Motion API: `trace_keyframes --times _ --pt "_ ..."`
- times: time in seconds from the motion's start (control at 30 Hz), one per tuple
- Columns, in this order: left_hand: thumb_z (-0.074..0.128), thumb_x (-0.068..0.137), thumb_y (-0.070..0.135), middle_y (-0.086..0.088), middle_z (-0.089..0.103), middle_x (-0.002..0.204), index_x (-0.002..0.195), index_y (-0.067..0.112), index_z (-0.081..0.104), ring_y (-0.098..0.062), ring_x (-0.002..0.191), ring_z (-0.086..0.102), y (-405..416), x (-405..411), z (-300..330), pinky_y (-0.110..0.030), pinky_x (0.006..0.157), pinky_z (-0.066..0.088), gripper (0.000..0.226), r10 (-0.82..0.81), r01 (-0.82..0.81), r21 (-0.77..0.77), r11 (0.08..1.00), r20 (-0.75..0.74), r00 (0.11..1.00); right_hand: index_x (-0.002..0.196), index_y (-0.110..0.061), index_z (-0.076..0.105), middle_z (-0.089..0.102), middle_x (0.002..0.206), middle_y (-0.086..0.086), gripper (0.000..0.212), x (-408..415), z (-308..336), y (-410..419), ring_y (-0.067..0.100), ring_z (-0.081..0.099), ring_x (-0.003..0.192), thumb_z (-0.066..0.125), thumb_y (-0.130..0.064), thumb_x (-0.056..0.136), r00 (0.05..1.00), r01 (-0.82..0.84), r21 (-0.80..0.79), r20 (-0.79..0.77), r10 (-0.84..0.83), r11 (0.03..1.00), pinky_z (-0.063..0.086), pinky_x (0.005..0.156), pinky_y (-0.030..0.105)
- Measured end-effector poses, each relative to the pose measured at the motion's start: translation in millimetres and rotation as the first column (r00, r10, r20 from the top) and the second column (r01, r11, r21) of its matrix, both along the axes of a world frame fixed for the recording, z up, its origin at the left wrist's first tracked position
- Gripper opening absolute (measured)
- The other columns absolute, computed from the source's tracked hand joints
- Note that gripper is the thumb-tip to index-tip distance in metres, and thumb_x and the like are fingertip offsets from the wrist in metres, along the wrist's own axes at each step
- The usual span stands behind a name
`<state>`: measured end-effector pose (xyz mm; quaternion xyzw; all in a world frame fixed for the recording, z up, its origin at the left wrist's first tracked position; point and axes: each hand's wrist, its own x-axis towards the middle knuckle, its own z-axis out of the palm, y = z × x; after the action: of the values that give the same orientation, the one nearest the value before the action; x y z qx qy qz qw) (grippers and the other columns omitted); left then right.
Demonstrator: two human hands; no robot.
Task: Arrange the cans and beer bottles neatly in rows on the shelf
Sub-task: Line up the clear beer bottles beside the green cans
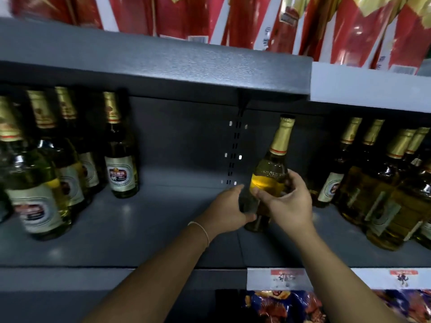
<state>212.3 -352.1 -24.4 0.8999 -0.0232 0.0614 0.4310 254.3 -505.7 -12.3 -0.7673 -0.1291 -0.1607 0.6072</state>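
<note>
A beer bottle point(271, 170) with a gold foil neck stands on the grey shelf point(130, 231), right of centre. My left hand point(229, 206) grips its lower body from the left. My right hand point(288, 199) wraps round its middle from the right. Its label is hidden behind my fingers. Several matching bottles point(121, 159) stand in rows at the shelf's left end. Several more bottles point(382, 180) crowd the right end.
The grey shelf board above point(163, 61) hangs low over the bottle necks and carries red and gold packages point(245, 17). A slotted upright point(235, 145) runs down the back wall. Price tags point(286, 278) line the front edge, with snack bags point(284, 306) below.
</note>
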Motion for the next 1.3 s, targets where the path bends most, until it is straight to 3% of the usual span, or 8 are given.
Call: trace_keyframes --times 0.1,0.2,0.27,0.43,0.87,0.97,1.17,1.3 --pt "0.078 0.075 0.026 0.006 0.058 0.127 0.129 0.024 0.051 -0.006 0.111 0.052 30 -16 -1 -0.025 0.092 0.046 0.060 0.017 -0.017 -0.010 1.000 0.017 1.000 0.124 -0.020 0.054 0.069 0.100 -0.012 0.070 -14 1 32 -0.009 0.066 0.084 0.091 -0.011 0.064 0.999 -0.045 0.000 -0.005 0.045 0.999 0.054 0.078 0.013" --pt "0.079 0.074 0.025 0.007 0.059 0.122 0.126 0.024 0.052 -0.005 0.106 0.053 59 -29 -4 -0.019 0.079 0.041 0.058 0.041 -0.041 -0.006 0.999 0.056 0.998 0.124 -0.018 0.055 0.067 0.098 -0.014 0.070 -28 3 63 -0.013 0.064 0.081 0.091 -0.010 0.064 0.997 -0.081 -0.006 0.003 0.081 0.997 0.051 0.071 0.005" --pt "0.081 0.071 0.029 0.008 0.062 0.117 0.120 0.025 0.053 -0.006 0.102 0.056 76 -37 -6 -0.020 0.080 0.047 0.056 0.061 -0.059 -0.032 0.998 0.057 0.997 0.123 -0.019 0.054 0.067 0.098 -0.014 0.070 -36 4 82 -0.013 0.064 0.082 0.091 -0.010 0.064 0.994 -0.113 -0.010 -0.009 0.113 0.994 0.052 0.073 0.007" --pt "0.084 0.061 0.044 0.010 0.065 0.104 0.111 0.030 0.054 -0.005 0.095 0.062 114 -55 -10 -0.034 0.084 0.055 0.059 0.142 -0.136 -0.064 0.989 0.092 0.986 0.125 -0.024 0.054 0.070 0.104 -0.011 0.078 -55 2 129 0.002 0.068 0.091 0.094 -0.021 0.059 0.989 -0.143 -0.016 -0.039 0.143 0.990 0.058 0.089 0.035" --pt "0.078 0.045 0.060 0.008 0.057 0.110 0.115 0.034 0.049 -0.011 0.102 0.055 209 -97 -25 -0.036 0.087 0.053 0.081 0.290 -0.278 -0.086 0.957 0.197 0.937 0.121 -0.022 0.051 0.067 0.099 -0.013 0.075 -96 1 236 -0.011 0.064 0.083 0.094 -0.023 0.059 0.983 -0.180 -0.020 -0.042 0.179 0.983 0.054 0.080 0.020" --pt "0.074 0.043 0.062 0.007 0.056 0.115 0.121 0.033 0.047 -0.011 0.108 0.051 223 -105 -27 -0.034 0.092 0.050 0.088 0.324 -0.316 -0.075 0.946 0.202 0.924 0.121 -0.024 0.050 0.067 0.099 -0.014 0.076 -103 0 256 -0.009 0.064 0.084 0.094 -0.026 0.058 0.984 -0.176 -0.030 -0.045 0.175 0.984 0.056 0.082 0.024" --pt "0.082 0.053 0.046 0.011 0.062 0.113 0.122 0.034 0.043 -0.008 0.103 0.060 244 -121 -31 -0.029 0.088 0.053 0.081 0.417 -0.374 -0.224 0.900 0.193 0.888 0.122 -0.024 0.049 0.066 0.102 -0.014 0.078 -114 0 289 -0.004 0.065 0.087 0.094 -0.028 0.058 0.990 -0.143 -0.037 -0.023 0.142 0.989 0.057 0.086 0.031" --pt "0.082 0.065 0.030 0.007 0.066 0.106 0.117 0.025 0.041 -0.009 0.095 0.065 252 -128 -34 -0.024 0.079 0.054 0.066 0.426 -0.373 -0.290 0.881 0.146 0.893 0.134 -0.032 0.044 0.061 0.117 -0.011 0.093 -117 -1 306 0.008 0.061 0.108 0.092 -0.039 0.055 0.992 -0.121 -0.082 0.017 0.123 0.989 0.053 0.097 0.038"
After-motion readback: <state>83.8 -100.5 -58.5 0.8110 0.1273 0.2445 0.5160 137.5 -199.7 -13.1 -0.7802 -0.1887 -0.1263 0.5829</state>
